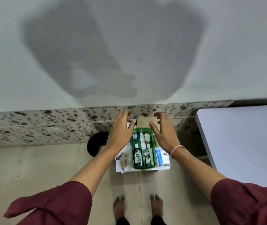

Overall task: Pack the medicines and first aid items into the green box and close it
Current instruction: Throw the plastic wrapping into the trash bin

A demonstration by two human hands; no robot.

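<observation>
Lower centre of the frame, a small white table (143,169) carries the green box (143,149), open and already partly filled — a dark bottle (137,157), a white tube (142,141) and sachets lie inside. Items are left outside it: a tan bandage roll (123,159) and packets to its left, a blue-and-white carton (159,157) and a white pack (165,157) to its right. No label can be read for certain. Farther up, the left hand (121,129) and right hand (162,129) hover spread and empty either side of a tan lid or card (146,122) at the box's far end — packing looks about half done, and the box is not yet closed.
</observation>
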